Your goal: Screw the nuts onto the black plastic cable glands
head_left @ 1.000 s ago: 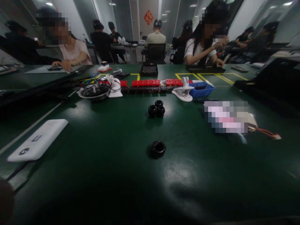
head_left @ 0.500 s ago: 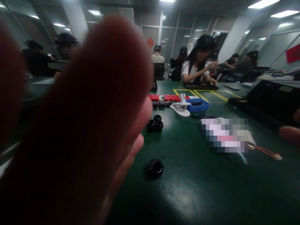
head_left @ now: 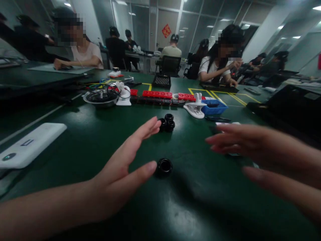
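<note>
Both of my hands hover over the green table with nothing in them. My left hand (head_left: 122, 164) is open, thumb and fingers apart. Its thumb tip comes close to a single black ring-shaped piece (head_left: 166, 173) lying hole-up; whether they touch I cannot tell. Beyond the fingertips, several similar black rings (head_left: 170, 126) sit huddled together, one partly hidden by the fingers. Over on the right, my right hand (head_left: 273, 147) is open too, slightly blurred, its thumb held away from the fingers. It covers most of a pale flat item (head_left: 234, 153) on the table.
A white oblong device (head_left: 37, 142) lies at left. Farther back are a metal bowl (head_left: 87, 99) with cables, a red-topped strip (head_left: 157, 94), a white clip (head_left: 196, 109) and a blue bin (head_left: 215, 107). A black case (head_left: 291, 113) stands right. People sit across the table.
My left hand has dropped from close before the camera to above the table. My right hand has come in from the right edge. The view has shifted, showing more of the left side.
</note>
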`<state>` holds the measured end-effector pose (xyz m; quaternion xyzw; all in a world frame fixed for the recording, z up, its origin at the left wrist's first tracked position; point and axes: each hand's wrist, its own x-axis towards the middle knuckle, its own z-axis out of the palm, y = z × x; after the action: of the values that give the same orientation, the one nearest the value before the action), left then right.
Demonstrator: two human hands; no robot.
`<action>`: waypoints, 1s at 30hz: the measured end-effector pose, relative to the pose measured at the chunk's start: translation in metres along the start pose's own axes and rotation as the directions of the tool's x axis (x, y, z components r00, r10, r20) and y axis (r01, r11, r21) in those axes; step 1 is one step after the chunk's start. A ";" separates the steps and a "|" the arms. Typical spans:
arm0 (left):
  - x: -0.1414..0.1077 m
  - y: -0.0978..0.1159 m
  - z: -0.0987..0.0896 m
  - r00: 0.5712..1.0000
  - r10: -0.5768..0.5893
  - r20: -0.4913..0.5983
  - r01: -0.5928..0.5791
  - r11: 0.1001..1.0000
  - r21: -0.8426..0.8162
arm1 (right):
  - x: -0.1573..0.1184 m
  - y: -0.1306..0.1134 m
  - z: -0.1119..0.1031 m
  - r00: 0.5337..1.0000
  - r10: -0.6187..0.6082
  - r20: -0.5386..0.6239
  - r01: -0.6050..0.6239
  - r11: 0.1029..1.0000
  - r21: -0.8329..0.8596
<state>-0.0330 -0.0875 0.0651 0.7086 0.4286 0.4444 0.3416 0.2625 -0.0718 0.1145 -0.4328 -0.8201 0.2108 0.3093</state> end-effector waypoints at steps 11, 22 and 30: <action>0.005 -0.060 0.046 0.999 0.024 0.036 -0.028 0.991 0.133 | 0.051 0.011 0.104 0.974 0.067 0.217 -0.078 0.996 0.041; 0.022 -0.070 0.030 0.929 -0.034 0.369 -0.050 0.975 0.215 | 0.042 0.027 0.134 0.963 -0.255 0.088 0.263 0.961 -0.089; 0.026 -0.080 0.032 0.953 0.119 0.279 -0.187 0.954 0.233 | 0.044 0.027 0.128 0.943 -0.330 0.047 0.330 0.944 0.006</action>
<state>-0.0221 -0.0350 -0.0075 0.8306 0.3769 0.3128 0.2649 0.1709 -0.0308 0.0200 -0.2846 -0.8882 0.1656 0.3205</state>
